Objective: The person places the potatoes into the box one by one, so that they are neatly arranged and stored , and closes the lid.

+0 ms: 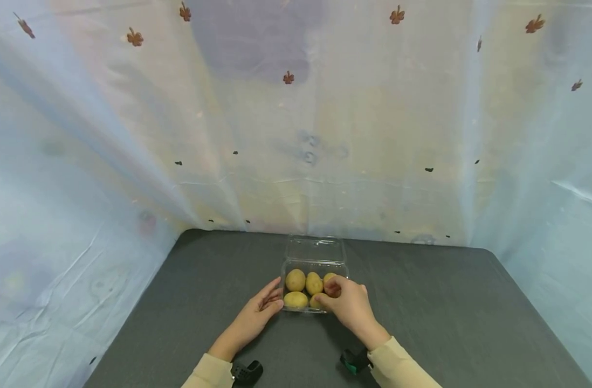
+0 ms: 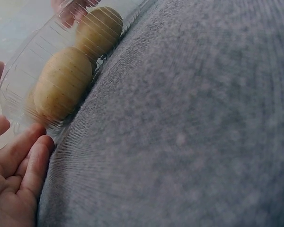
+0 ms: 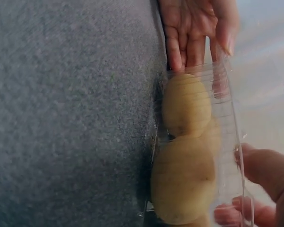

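Observation:
A clear plastic clamshell container [image 1: 315, 249] stands on the table, its lid folded back, with several yellow potatoes [image 1: 295, 280] inside. My left hand [image 1: 254, 318] touches its left end with fingers loosely extended, and the left wrist view shows those fingertips [image 2: 38, 132] against the plastic. Over the right part of the container, my right hand [image 1: 351, 307] reaches in, thumb and fingers bent but apart. The right wrist view shows its thumb [image 3: 265, 165] near the rim above a front potato [image 3: 184, 179]; no potato is visible between the fingers. The hand partly covers the right-hand potatoes.
A dark grey cloth-topped table [image 1: 422, 312] lies under the container. Pale plastic sheeting [image 1: 364, 124] with leaf shapes hangs behind and at both sides. Black wrist straps [image 1: 247, 372] show by the light sleeves [image 1: 400, 366].

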A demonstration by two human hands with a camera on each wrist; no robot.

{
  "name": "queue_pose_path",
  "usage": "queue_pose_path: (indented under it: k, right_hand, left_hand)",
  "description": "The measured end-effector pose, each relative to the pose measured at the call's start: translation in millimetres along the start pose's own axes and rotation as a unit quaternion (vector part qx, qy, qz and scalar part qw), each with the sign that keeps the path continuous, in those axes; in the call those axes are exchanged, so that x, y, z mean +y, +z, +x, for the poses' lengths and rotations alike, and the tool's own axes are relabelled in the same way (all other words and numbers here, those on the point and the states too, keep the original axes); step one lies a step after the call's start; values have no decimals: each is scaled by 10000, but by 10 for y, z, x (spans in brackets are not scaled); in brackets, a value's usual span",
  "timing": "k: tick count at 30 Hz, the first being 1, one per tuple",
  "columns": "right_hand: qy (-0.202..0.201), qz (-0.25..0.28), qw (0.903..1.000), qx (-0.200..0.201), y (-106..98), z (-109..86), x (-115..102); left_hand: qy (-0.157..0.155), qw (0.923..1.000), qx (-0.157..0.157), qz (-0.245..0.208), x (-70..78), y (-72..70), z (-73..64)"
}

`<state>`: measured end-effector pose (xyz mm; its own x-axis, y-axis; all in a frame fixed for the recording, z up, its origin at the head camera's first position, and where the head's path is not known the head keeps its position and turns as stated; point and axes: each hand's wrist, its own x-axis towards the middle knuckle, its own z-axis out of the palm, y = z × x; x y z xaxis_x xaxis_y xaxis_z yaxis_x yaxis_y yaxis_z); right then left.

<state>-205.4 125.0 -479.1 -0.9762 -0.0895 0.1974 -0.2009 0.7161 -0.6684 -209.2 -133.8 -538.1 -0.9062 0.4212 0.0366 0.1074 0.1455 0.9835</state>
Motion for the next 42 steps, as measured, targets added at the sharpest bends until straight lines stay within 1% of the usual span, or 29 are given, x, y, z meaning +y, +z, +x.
queue_pose_path:
  k: [3,5,11,17,21,23,29,32,37,39,41,42]
  right_hand:
    - [25,229,9997,72,-1,2,24]
    - [76,355,9993,73,-3,4,38]
    - [142,638,9979,-47,-24,6,71]
    - [96,948,9953,-147,-41,4,105]
    - [92,1379,9900,-269,-60,6,162]
    - [130,1596,9867,-270,-79,8,207]
    - [359,2076,9776,-6,-143,22,380]
    - [494,2315,9716,17,-161,37,451]
    - [724,2553,9642,-34,-209,41,483]
    - [795,2583,9628,-33,-212,48,511]
    - [903,2685,9590,-44,-212,62,545]
    - [972,2729,9571,-28,-185,84,600]
  left_hand:
    - [27,10000,-3,-45,8,-11,-2]
    - [42,10000,5,2,8,-16,-8]
    - [35,10000,2,47,4,-21,-25]
    - [-3,10000,38,90,-16,-32,-44]
    - [-88,9998,68,141,-47,-32,-53]
    - [-72,9998,87,132,-51,-27,-50]
    - [40,9998,154,121,-30,-10,-38]
    - [61,9998,169,81,-18,-10,-41]
    - [50,9999,126,38,-12,-6,-47]
    - [43,9999,102,82,-12,-5,-38]
    - [30,9999,64,112,-10,-4,-24]
    - [39,9999,54,135,-9,-5,-15]
